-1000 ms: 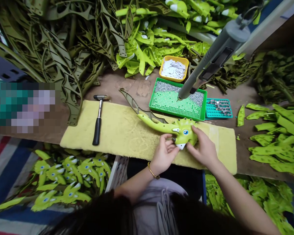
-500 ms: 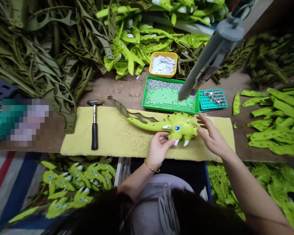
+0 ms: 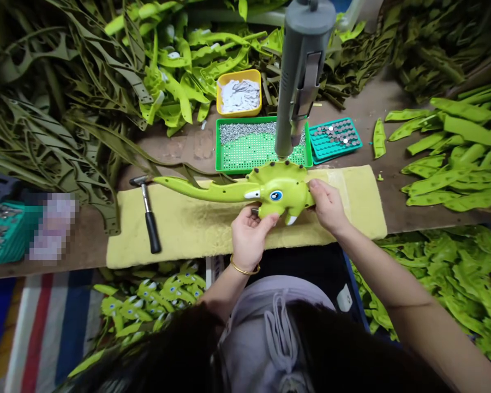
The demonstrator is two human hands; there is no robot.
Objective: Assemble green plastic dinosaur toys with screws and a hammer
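Observation:
Both my hands grip a lime-green plastic dinosaur [image 3: 278,191] with a blue eye, white horns and a long tail pointing left. My left hand [image 3: 250,236] holds its underside at the front, and my right hand [image 3: 329,206] holds its right end. The toy lies over a yellow felt pad [image 3: 196,232]. Directly above its back hangs a grey cylindrical tool [image 3: 298,71], its tip almost touching the toy. Behind the toy is a green tray [image 3: 262,144] of small silver studs. A claw-less hammer [image 3: 148,218] with a black handle lies on the pad to the left.
A yellow tray [image 3: 239,95] of white pieces and a teal tray [image 3: 334,139] of metal studs stand on the bench [image 3: 372,98]. Olive plastic frames [image 3: 45,128] heap at the left, and bright green parts [image 3: 454,147] lie at the right.
My right hand has closed back onto the toy after its fingers were spread. The toy has turned, with its tail now nearly level, and the view has swung so the tool stands upright.

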